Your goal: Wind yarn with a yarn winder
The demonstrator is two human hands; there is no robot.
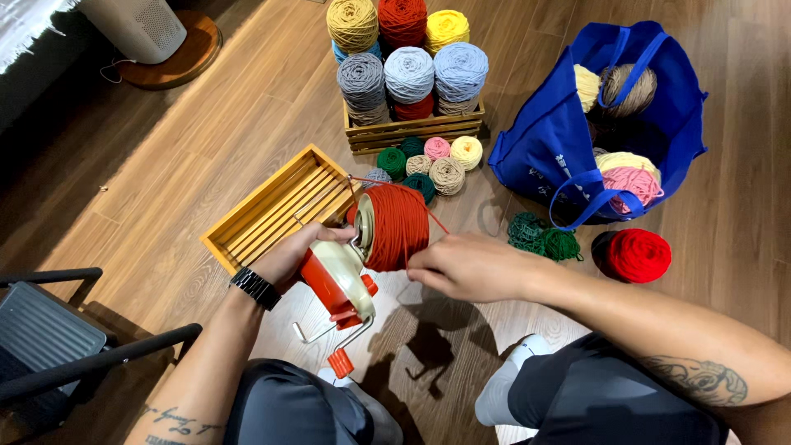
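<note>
- The red yarn ball (pixel 400 227) sits wound on a yarn winder (pixel 342 280), held above the wooden floor (pixel 206 156) near the person's knees.
- It looks soft and light; I judge the winder's stiff body the safer place to hold.
- The left hand (pixel 297 251) has its grip clamped on the winder.
- The right hand (pixel 470 265) pinches the red strand (pixel 438 221), grip together.
- An empty wooden crate (pixel 276 206) lies just beside the winder; a blue bag (pixel 577 124) of yarn stands further right.

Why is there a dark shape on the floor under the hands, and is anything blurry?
Head view: light from above casts the yarn winder and right hand as a sharp shadow on the wood floor; focus is crisp throughout; edges bow slightly from the wide lens.
</note>
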